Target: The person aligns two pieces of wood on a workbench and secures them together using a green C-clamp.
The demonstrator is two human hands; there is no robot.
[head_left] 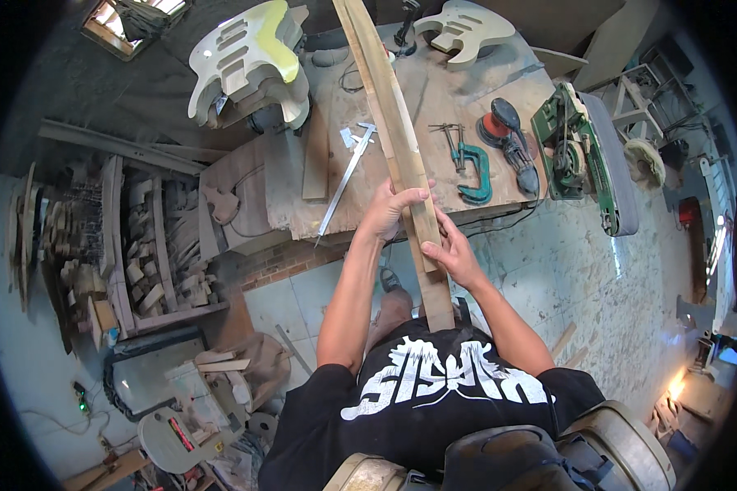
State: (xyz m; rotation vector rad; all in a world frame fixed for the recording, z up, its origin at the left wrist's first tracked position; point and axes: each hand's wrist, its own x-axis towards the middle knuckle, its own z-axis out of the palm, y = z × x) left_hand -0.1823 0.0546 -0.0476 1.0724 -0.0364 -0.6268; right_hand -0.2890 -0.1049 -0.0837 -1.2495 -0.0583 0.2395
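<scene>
Two long wooden boards lie one on the other, running from my shirt out over the workbench. The lower board (436,304) has its near end against my belly. On top of it rests a narrower wooden strip (422,221), whose near end stops short of the lower one's. My left hand (389,209) is closed around the boards from the left, thumb across the top. A little nearer to me, my right hand (457,255) grips them from the right, thumb on the strip's edge. The fingers beneath the wood are partly hidden.
On the workbench (499,75) lie a caliper (348,182), a green C-clamp (479,178) and a hand sander (500,123). Guitar bodies (246,57) are stacked at far left, another (464,31) at the back. A green belt sander (567,147) stands right. Wood offcuts (147,282) fill a left rack.
</scene>
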